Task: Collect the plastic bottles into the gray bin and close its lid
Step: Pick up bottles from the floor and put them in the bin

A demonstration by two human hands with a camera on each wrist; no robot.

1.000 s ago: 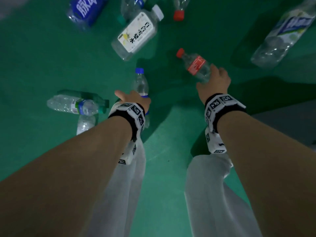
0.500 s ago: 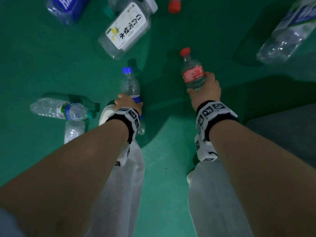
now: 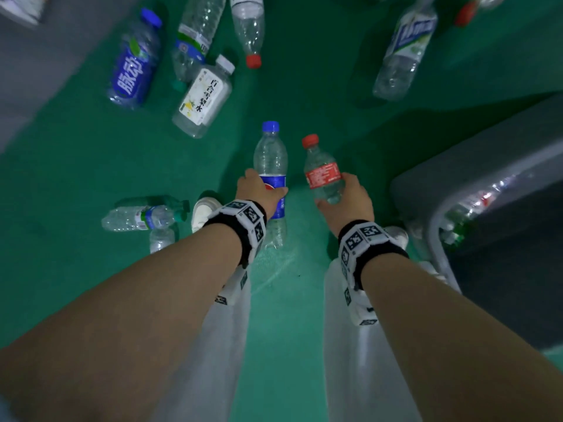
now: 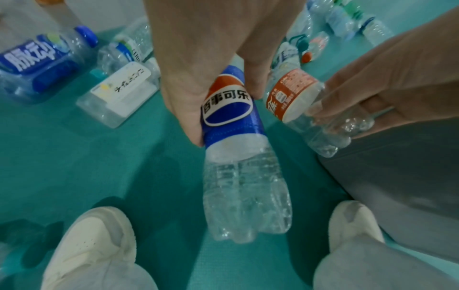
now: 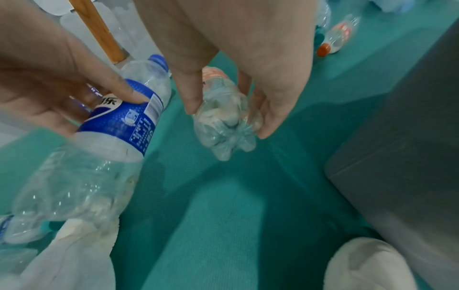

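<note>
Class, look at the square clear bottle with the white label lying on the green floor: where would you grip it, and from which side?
Grip the square bottle across its flat labelled body, coming from above. It lies on its side, white cap pointing away, so two flat side walls probably give fingers and thumb a steadier hold than the narrow neck. Approach from its right; another bottle lies close on its left.

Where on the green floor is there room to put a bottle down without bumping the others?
Bare green floor lies on the left, between the white-label bottle above and the green-cap bottle below. Another bare strip runs between the trouser legs. The top is crowded with bottles; the gray bin fills the right.
</note>
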